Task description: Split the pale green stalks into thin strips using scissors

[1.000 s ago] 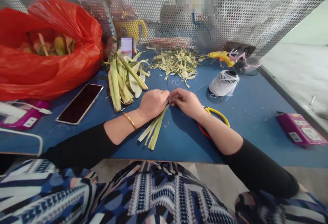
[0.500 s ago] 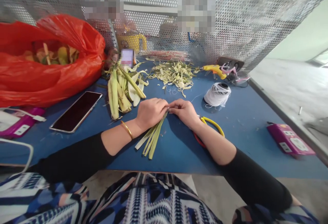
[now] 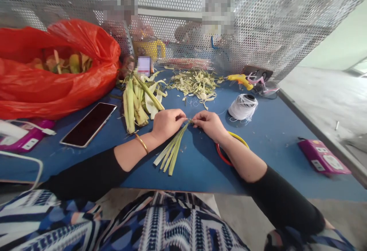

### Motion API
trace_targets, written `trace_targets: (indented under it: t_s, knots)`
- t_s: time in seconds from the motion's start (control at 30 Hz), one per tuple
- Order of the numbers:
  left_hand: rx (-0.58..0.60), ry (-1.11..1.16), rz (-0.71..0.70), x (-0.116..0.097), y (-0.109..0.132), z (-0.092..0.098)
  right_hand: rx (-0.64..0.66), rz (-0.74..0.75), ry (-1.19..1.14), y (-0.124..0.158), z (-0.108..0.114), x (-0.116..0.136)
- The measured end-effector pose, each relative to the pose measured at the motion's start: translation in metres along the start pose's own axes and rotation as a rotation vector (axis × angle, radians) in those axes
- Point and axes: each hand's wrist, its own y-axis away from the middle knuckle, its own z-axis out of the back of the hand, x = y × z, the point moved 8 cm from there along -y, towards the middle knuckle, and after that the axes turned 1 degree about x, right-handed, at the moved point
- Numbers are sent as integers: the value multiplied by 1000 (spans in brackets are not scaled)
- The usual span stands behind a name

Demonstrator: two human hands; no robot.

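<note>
A small bundle of green leaf strips (image 3: 172,150) lies on the blue table (image 3: 200,159), fanned toward me and gathered at its far tip. My left hand (image 3: 168,122) is closed in a pinch just left of that tip. My right hand (image 3: 208,124) pinches at the tip from the right. What runs between the fingers is too fine to make out. Red and yellow scissors (image 3: 229,147) lie under my right wrist. A spool of white thread (image 3: 243,106) stands just beyond my right hand.
A red plastic bag (image 3: 54,71) of husks fills the back left. A phone (image 3: 88,124) and a pile of whole leaves (image 3: 137,100) lie left of my hands. Leaf scraps (image 3: 195,82), a yellow glue gun (image 3: 239,79) and pink power strips (image 3: 323,158) surround them.
My two hands have drawn slightly apart at the tip of the bundle, the left one lifting a little. The view has shifted slightly.
</note>
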Motion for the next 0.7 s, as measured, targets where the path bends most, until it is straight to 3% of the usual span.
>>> trace_targets:
  t_s: [0.27,0.47,0.53,0.7]
  knots:
    - [39,102,193,32,-14,2,116,0,-11,-1,6,1]
    - [94,159,250,40,-18,-7,303,234,-221,6,-17,24]
    - [102,184,238,41,-19,-8,375,239,-255,8,-26,24]
    - [127,472,297,41,-17,-14,312,186,-180,0,-22,10]
